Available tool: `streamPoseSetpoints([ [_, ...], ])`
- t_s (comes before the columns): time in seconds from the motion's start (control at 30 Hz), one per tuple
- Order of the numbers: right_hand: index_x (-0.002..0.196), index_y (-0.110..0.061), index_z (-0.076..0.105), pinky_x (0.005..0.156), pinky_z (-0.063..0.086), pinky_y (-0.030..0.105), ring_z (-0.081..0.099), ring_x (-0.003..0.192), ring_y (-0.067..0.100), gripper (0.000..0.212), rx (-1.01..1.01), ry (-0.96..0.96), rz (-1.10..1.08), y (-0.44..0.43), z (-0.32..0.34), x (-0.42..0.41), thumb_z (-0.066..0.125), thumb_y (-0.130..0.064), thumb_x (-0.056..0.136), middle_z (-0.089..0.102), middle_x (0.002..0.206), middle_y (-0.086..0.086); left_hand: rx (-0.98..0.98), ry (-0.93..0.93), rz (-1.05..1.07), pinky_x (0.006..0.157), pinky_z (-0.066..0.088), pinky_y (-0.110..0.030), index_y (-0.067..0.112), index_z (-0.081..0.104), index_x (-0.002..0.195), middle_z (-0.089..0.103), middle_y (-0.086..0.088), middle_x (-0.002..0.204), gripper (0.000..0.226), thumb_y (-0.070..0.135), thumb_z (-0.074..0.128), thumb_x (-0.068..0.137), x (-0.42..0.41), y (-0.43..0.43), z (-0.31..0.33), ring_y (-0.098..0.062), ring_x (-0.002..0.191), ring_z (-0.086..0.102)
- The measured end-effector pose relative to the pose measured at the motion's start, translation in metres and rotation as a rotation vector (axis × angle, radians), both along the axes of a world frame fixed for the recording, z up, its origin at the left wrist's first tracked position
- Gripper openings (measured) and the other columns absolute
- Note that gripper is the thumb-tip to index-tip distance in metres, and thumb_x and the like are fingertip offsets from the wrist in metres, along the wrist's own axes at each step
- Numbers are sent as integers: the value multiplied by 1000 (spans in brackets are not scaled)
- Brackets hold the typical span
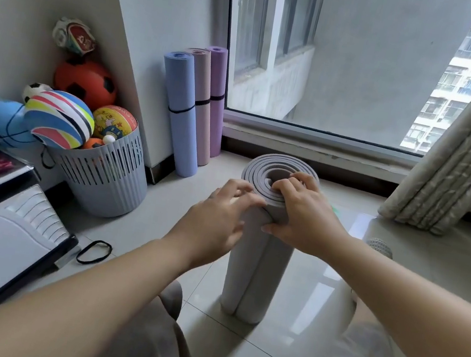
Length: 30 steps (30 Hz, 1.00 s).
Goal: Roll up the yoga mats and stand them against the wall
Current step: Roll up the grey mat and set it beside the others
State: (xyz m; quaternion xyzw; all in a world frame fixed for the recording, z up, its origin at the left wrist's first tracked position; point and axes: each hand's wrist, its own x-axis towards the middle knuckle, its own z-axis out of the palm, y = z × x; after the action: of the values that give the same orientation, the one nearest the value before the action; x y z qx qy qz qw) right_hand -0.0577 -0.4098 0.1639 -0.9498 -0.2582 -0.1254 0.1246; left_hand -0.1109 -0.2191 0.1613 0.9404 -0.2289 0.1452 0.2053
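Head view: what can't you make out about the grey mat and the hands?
All in the head view:
- Left hand: motion blur, grip on grey mat unclear.
- Right hand: fingertips hidden inside the mat's core.
- Basket: lower contents hidden under the balls.

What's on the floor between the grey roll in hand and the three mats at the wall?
Head view: bare floor tile only. The blue mat, pink mat and purple mat stand apart from the grey roll.
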Motion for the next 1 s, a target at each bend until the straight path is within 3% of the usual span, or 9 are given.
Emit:
streamPoseSetpoints([
  [0.07, 126, -11, 53, 104, 37, 46, 32, 130, 29, 75, 20, -19, 2, 0, -2, 4, 81, -46, 66, 57, 124, 5, 203, -92, 0, 89, 45, -38, 31, 52, 129, 36, 0, 142, 45, 15, 60, 88, 9, 3, 1, -22, 124, 41],
  [0.2, 124, -9, 54, 103, 37, 43, 34, 128, 29, 75, 59, -33, -8, -4, -2, 9, 82, -44, 65, 59, 123, 6, 266, -276, -144, 75, 55, -45, 27, 53, 117, 50, -6, 126, 52, 8, 75, 73, 34, 8, -1, -35, 104, 56],
  [0.43, 123, -7, 55, 102, 35, 37, 35, 127, 28, 72, 106, -33, -3, -12, -1, 15, 83, -42, 65, 60, 121, 6, 325, -457, -273, 81, 51, -41, 26, 44, 116, 38, -1, 120, 61, 18, 82, 70, 62, 5, 0, -26, 102, 48],
  [0.7, 119, -9, 56, 105, 36, 38, 35, 127, 27, 69, 152, -36, -27, -21, -3, 24, 82, -44, 65, 60, 116, 5, 350, -577, -275, 84, 48, -48, 19, 50, 99, 37, -7, 112, 37, 3, 73, 75, 80, -17, -6, -31, 106, 42],
  [0.87, 126, -11, 52, 103, 35, 35, 30, 130, 21, 73, 141, 20, -19, -31, 2, 28, 79, -47, 69, 56, 125, 2, 362, -579, -301, 84, 50, -49, 16, 60, 102, 38, -8, 113, 32, 13, 77, 76, 85, -23, -3, -31, 107, 42],
  [1.0, 122, -9, 53, 102, 37, 36, 31, 127, 22, 70, 164, 18, -16, -36, 2, 32, 81, -45, 68, 57, 121, 3, 425, -561, -291, 89, 47, -48, 14, 62, 91, 42, -8, 117, 19, 14, 75, 77, 92, -34, 4, -32, 113, 44],
])
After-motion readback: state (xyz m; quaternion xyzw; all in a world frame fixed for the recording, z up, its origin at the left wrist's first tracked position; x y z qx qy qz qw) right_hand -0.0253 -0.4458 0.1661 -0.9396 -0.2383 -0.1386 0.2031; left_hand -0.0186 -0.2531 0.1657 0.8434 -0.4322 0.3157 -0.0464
